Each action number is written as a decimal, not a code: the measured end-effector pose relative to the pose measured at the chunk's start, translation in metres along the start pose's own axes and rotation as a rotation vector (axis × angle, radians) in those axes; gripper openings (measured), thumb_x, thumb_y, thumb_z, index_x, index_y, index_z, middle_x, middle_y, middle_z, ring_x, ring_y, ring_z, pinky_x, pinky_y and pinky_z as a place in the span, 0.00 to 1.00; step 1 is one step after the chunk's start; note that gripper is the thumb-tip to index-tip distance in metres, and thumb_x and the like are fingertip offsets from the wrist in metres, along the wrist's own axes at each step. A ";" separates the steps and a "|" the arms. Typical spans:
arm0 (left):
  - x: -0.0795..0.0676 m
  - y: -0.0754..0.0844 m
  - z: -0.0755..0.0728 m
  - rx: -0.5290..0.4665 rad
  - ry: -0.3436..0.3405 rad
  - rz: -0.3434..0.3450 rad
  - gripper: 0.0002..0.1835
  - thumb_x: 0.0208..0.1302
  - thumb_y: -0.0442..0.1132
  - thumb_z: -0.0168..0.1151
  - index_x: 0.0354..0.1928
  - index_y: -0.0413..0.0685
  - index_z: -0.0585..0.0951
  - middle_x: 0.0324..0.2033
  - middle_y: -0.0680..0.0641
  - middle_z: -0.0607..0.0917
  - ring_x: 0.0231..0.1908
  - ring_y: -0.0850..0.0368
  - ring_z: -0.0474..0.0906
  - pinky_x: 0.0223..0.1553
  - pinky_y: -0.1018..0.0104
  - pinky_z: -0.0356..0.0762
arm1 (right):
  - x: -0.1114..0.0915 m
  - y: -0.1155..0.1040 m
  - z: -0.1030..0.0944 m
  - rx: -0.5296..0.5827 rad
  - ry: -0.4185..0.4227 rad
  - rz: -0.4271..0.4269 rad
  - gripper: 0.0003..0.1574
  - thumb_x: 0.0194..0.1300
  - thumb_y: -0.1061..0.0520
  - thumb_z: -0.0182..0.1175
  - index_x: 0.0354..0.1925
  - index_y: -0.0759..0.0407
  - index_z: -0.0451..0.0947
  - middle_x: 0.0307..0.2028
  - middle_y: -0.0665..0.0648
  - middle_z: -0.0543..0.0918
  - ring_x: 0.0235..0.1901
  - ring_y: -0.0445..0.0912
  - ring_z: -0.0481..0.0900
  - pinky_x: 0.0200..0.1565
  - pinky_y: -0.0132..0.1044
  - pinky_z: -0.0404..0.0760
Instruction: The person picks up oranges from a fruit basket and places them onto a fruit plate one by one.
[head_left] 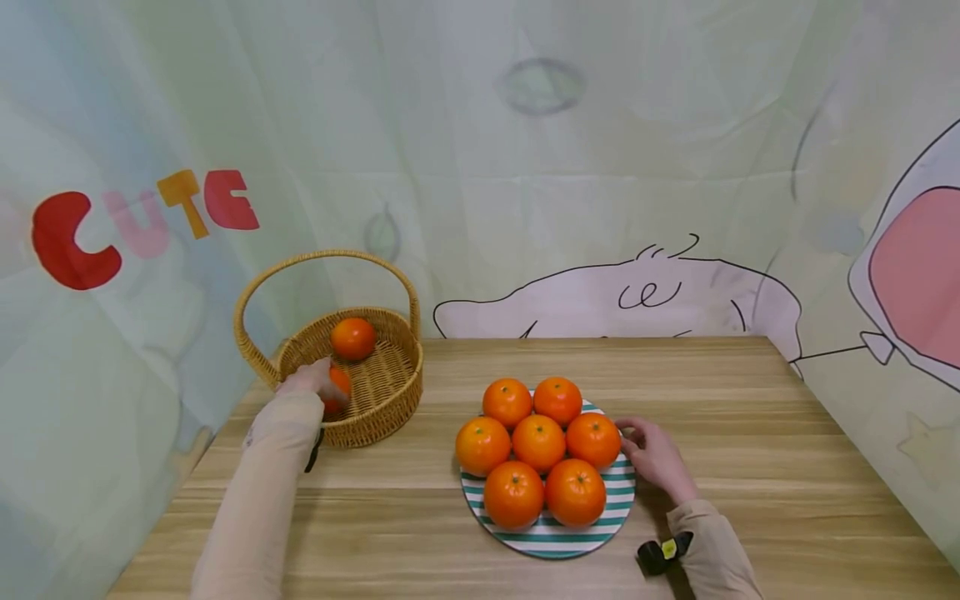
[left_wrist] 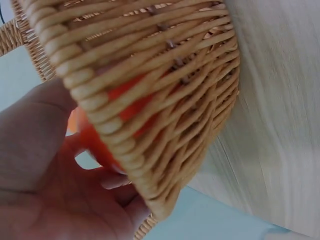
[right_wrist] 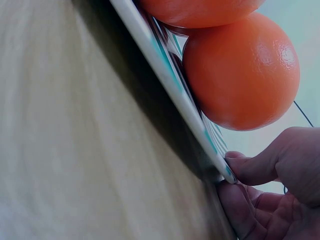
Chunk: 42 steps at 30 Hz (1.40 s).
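Observation:
My left hand [head_left: 309, 385] reaches over the near left rim of a wicker basket [head_left: 378, 425] and grips an orange [head_left: 339, 390] inside it. In the left wrist view, thumb and fingers curl around that orange [left_wrist: 100, 145], partly hidden behind the woven wall. A second orange [head_left: 353, 339] lies farther back in the basket. My right hand [head_left: 658, 457] pinches the right rim of a striped plate [head_left: 551, 546], thumb on top and fingers beneath, as the right wrist view shows. Several oranges [head_left: 538, 443] sit on the plate, one right beside the thumb.
The basket's tall arched handle [head_left: 330, 254] rises above the left forearm. Basket and plate stand apart on a wooden table [head_left: 405, 517]. A printed curtain [head_left: 465, 167] hangs behind the table and along its sides.

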<state>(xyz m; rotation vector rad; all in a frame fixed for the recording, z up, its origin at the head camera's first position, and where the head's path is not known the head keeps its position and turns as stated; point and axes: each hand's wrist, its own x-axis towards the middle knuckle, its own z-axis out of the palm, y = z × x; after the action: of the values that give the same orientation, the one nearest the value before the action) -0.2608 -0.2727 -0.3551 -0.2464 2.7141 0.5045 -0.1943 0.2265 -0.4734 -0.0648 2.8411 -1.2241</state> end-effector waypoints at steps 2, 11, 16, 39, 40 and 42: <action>0.000 -0.001 0.001 0.014 0.012 0.013 0.47 0.59 0.44 0.65 0.75 0.34 0.53 0.65 0.20 0.64 0.62 0.23 0.66 0.64 0.29 0.61 | 0.000 0.000 0.000 -0.001 -0.004 -0.001 0.19 0.69 0.64 0.57 0.57 0.67 0.77 0.35 0.62 0.81 0.32 0.49 0.72 0.33 0.36 0.71; 0.008 -0.007 0.006 -0.025 0.068 0.101 0.38 0.56 0.46 0.68 0.64 0.39 0.65 0.54 0.26 0.73 0.49 0.32 0.74 0.46 0.44 0.73 | -0.001 -0.001 -0.001 -0.006 -0.009 0.009 0.19 0.69 0.64 0.57 0.57 0.67 0.77 0.37 0.63 0.81 0.32 0.50 0.73 0.33 0.36 0.72; 0.012 -0.009 0.006 -0.074 0.112 0.201 0.37 0.55 0.45 0.70 0.62 0.38 0.64 0.56 0.24 0.72 0.53 0.29 0.72 0.50 0.42 0.74 | -0.001 -0.001 -0.001 -0.015 -0.007 0.006 0.19 0.69 0.64 0.57 0.57 0.67 0.77 0.37 0.63 0.82 0.32 0.50 0.74 0.33 0.36 0.72; 0.014 0.007 0.017 -0.236 0.301 0.443 0.43 0.52 0.40 0.74 0.66 0.34 0.62 0.60 0.22 0.70 0.55 0.27 0.74 0.52 0.37 0.78 | -0.001 -0.002 -0.001 -0.013 -0.007 0.009 0.19 0.69 0.64 0.57 0.57 0.66 0.78 0.38 0.62 0.82 0.33 0.49 0.74 0.34 0.37 0.73; 0.013 0.008 0.017 -0.241 0.302 0.445 0.43 0.52 0.40 0.74 0.66 0.34 0.62 0.60 0.22 0.70 0.55 0.27 0.74 0.53 0.37 0.77 | -0.001 -0.002 -0.001 -0.013 -0.006 0.009 0.19 0.69 0.64 0.57 0.57 0.66 0.78 0.38 0.62 0.82 0.33 0.49 0.74 0.35 0.37 0.73; 0.011 0.012 0.019 -0.255 0.301 0.442 0.44 0.53 0.42 0.74 0.67 0.34 0.62 0.61 0.23 0.70 0.56 0.27 0.73 0.55 0.37 0.75 | -0.001 -0.002 -0.001 -0.015 -0.005 0.009 0.19 0.69 0.64 0.57 0.57 0.66 0.78 0.38 0.62 0.82 0.34 0.50 0.74 0.35 0.37 0.73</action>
<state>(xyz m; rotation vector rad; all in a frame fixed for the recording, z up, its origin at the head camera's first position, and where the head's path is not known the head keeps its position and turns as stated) -0.2676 -0.2560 -0.3718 0.2430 2.9989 1.0140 -0.1933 0.2261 -0.4715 -0.0550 2.8436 -1.1997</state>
